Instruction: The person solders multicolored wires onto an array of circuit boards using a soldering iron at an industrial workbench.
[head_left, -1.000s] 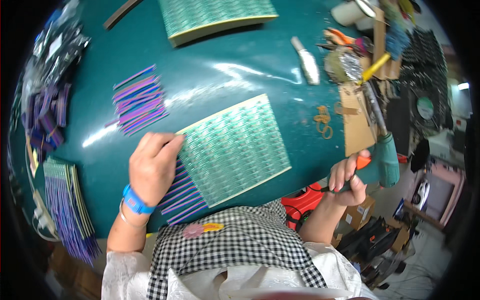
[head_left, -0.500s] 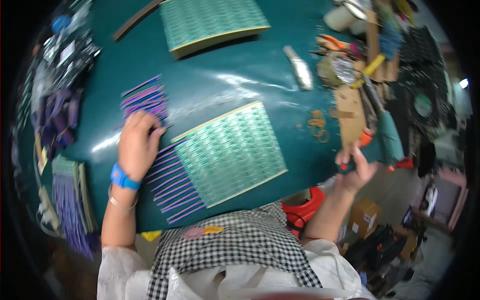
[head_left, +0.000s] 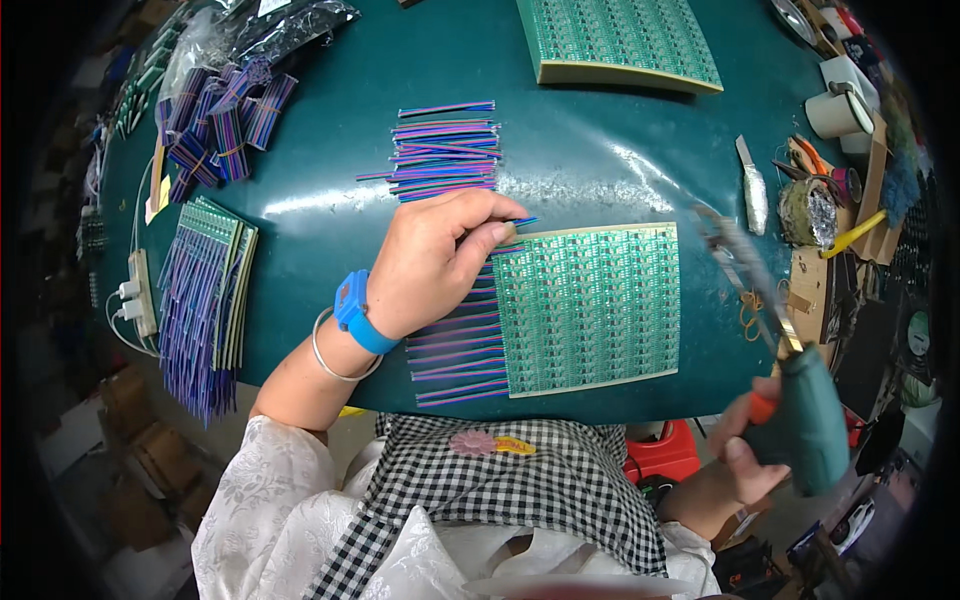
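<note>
My left hand (head_left: 430, 250) pinches a short wire (head_left: 526, 221) between thumb and forefinger, by the far left corner of a green circuit board panel (head_left: 590, 310). Along that panel's left edge runs a row of parallel purple and blue wires (head_left: 458, 365), partly under my hand and wrist. Just beyond my fingers lies a pile of loose cut wires (head_left: 445, 150). Off the panel's right side, my right hand (head_left: 745, 460) grips a soldering gun (head_left: 815, 425) with a green handle and an orange trigger. Its metal front points away and left, smeared by motion.
A thick stack of green panels (head_left: 625, 45) sits at the back. Wired panels (head_left: 215, 270) and bundled wires (head_left: 230, 130) lie at the left, near a power strip (head_left: 140, 295). A foil-wrapped blade (head_left: 753, 190), a solder spool (head_left: 808, 215) and a mug (head_left: 838, 112) are at the right.
My left hand has gone from the loose wire pile to the panel's corner with a wire. My right hand has picked up the soldering gun from the right side. The view has shifted.
</note>
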